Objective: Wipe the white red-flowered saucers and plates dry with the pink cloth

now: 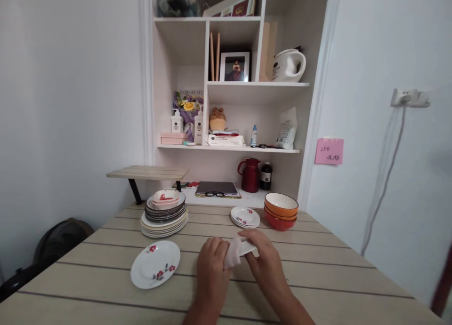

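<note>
Over the middle of the table, my left hand (213,264) is closed on a pale pink cloth (233,253), which wraps over the edge of a small white plate (246,246). The far side of that plate is gripped by my right hand (264,257), thumb and fingers on its rim. The plate is held tilted, and most of it is hidden by the cloth and hands. On the table to the left lies a larger white plate with red flowers (155,265). Just beyond my hands sits a short stack of small flowered plates (245,217).
A tall stack of plates (164,224) topped by small bowls stands at the left back. Orange and red bowls (281,210) are nested at the right back. Behind are a red jug (250,175), a dark bottle (266,176), a laptop (217,188) and a wooden riser (148,172).
</note>
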A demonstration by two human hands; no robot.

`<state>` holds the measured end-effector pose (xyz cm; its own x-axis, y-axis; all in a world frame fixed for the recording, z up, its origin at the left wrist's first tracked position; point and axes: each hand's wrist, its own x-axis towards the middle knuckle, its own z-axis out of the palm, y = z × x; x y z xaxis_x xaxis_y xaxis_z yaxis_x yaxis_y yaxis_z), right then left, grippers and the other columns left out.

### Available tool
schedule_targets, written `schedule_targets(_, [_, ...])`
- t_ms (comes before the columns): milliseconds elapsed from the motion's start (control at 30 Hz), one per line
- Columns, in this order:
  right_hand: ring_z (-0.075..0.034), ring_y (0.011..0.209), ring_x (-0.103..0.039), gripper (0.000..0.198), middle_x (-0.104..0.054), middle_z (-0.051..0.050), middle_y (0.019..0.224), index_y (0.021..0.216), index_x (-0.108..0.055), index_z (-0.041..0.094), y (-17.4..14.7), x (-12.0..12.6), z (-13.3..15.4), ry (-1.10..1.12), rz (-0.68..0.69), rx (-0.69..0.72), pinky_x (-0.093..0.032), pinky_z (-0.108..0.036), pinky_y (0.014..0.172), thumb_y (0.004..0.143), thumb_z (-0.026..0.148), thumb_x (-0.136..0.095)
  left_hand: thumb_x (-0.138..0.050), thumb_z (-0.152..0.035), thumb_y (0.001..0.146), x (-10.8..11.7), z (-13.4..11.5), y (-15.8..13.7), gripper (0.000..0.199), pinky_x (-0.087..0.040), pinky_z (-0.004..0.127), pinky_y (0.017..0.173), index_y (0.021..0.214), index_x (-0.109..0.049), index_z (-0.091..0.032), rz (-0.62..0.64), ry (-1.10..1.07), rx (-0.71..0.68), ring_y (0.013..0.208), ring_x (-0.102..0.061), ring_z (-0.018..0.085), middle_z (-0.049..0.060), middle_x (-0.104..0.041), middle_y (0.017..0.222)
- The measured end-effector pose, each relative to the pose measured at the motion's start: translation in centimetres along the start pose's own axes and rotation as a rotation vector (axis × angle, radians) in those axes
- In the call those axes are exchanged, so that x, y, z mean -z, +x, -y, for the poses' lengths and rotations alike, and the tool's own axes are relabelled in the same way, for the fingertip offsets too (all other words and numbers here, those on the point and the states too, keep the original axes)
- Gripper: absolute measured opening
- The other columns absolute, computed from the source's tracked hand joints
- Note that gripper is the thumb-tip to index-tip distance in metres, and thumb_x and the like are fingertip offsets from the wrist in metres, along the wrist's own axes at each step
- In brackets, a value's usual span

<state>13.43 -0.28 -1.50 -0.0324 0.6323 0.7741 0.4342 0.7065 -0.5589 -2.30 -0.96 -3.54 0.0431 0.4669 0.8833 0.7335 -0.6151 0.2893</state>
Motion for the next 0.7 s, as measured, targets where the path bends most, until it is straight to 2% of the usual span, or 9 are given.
schedule_targets(67, [-0.025,0.089,-0.063,0.017,-0.071,-0.005,0.090,0.085,-0.068,0.024,0.0,0.1,0.1,0.048,0.018,-0.043,-0.047,-0.036,0.083,0.076,0.013,-0.060,-0.052,-0.005,0.075,0.0,0.1,0.1,0.019,-0.046,0.031,0.068,0.081,-0.061,-0.022,-0.005,-0.051,0.026,0.075,-0.057,0.020,0.002,-0.061,0.077])
schedule_targets(133, [-0.023,0.078,-0.062,0.002,-0.068,-0.004,0.079,0.077,-0.065,0.022,0.0,-0.1,0.5,0.185,0.040,-0.167,-0.048,-0.033,0.073,0.077,0.021,-0.064,-0.059,-0.014,0.077,0.0,0.2,0.3,0.007,-0.046,0.031,0.067,0.076,-0.060,-0.021,-0.041,-0.164,0.151,0.074,-0.057,0.020,0.001,-0.061,0.075])
schedule_targets(167, [-0.022,0.075,-0.061,0.003,-0.067,-0.003,0.076,0.077,-0.064,0.022,0.0,-0.3,0.8,0.282,0.042,-0.253,-0.048,-0.032,0.070,0.077,0.025,-0.066,-0.062,-0.021,0.078,-0.1,0.2,0.4,0.003,-0.047,0.030,0.067,0.076,-0.060,-0.021,-0.062,-0.242,0.256,0.073,-0.058,0.020,0.001,-0.062,0.074])
schedule_targets(267, [-0.022,0.077,-0.063,0.023,-0.071,-0.003,0.082,0.093,-0.065,0.020,0.0,-1.1,1.5,0.648,-0.013,-0.508,-0.049,-0.032,0.072,0.075,0.032,-0.072,-0.069,-0.040,0.074,-0.4,0.2,0.7,0.023,-0.050,0.030,0.067,0.082,-0.064,-0.019,-0.062,-0.516,0.595,0.072,-0.063,0.021,0.004,-0.068,0.077])
schedule_targets(367, [-0.023,0.085,-0.064,0.040,-0.073,-0.007,0.095,0.106,-0.064,0.019,-0.1,-1.6,1.7,0.900,-0.067,-0.634,-0.050,-0.034,0.077,0.072,0.035,-0.075,-0.070,-0.046,0.071,-0.6,-0.2,0.8,0.034,-0.052,0.031,0.071,0.087,-0.067,-0.016,-0.001,-0.691,0.748,0.077,-0.067,0.023,0.008,-0.073,0.085])
schedule_targets(467, [-0.025,0.086,-0.065,0.039,-0.072,-0.011,0.102,0.106,-0.063,0.017,-0.2,-1.5,1.2,0.919,-0.003,-0.653,-0.050,-0.036,0.077,0.074,0.036,-0.073,-0.069,-0.046,0.072,-0.6,-0.5,0.8,0.034,-0.052,0.031,0.074,0.088,-0.067,-0.016,-0.018,-0.681,0.732,0.082,-0.068,0.024,0.009,-0.073,0.088])
schedule_targets(533, [-0.026,0.091,-0.064,0.038,-0.071,-0.011,0.107,0.109,-0.062,0.018,-0.1,-1.3,0.8,0.736,0.002,-0.590,-0.050,-0.039,0.081,0.075,0.034,-0.071,-0.068,-0.044,0.075,-0.6,-0.4,0.7,0.029,-0.051,0.030,0.073,0.088,-0.067,-0.018,-0.055,-0.596,0.676,0.081,-0.067,0.023,0.007,-0.072,0.086])
schedule_targets(600, [-0.027,0.097,-0.063,0.039,-0.068,-0.010,0.111,0.112,-0.061,0.020,0.0,-1.1,0.5,0.454,-0.056,-0.443,-0.050,-0.041,0.085,0.075,0.029,-0.070,-0.065,-0.038,0.079,-0.5,0.0,0.5,0.019,-0.050,0.029,0.069,0.081,-0.065,-0.020,-0.056,-0.461,0.543,0.074,-0.064,0.021,0.004,-0.068,0.078])
schedule_targets(700, [-0.029,0.113,-0.057,0.039,-0.064,-0.009,0.122,0.115,-0.062,0.025,-0.1,-0.8,0.1,0.101,-0.126,-0.137,-0.045,-0.044,0.096,0.077,0.019,-0.064,-0.058,-0.023,0.082,-0.6,0.8,0.1,0.009,-0.045,0.028,0.064,0.074,-0.062,-0.021,-0.020,-0.191,0.228,0.070,-0.059,0.019,0.001,-0.061,0.072])
